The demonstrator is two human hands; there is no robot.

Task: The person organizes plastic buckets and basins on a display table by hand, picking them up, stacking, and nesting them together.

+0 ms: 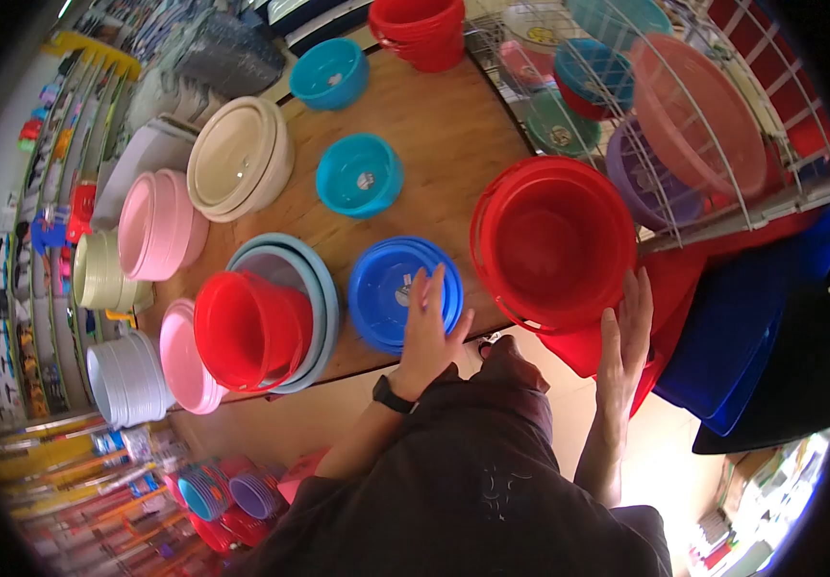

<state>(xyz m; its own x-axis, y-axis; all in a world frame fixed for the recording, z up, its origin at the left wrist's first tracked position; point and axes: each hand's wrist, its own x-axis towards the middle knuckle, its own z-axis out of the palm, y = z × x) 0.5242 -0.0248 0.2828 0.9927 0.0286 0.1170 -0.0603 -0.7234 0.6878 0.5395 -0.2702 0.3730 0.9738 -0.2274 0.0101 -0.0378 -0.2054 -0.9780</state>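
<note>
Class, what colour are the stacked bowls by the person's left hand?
The stacked bowls are bright blue, seen best in the head view.

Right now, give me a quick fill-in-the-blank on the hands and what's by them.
1. The black wristwatch is on the person's ____ wrist.
2. The left hand is at the nested ____ bowls.
3. The right hand is beside a large ____ bucket.

Missing words: left; blue; red.
</note>
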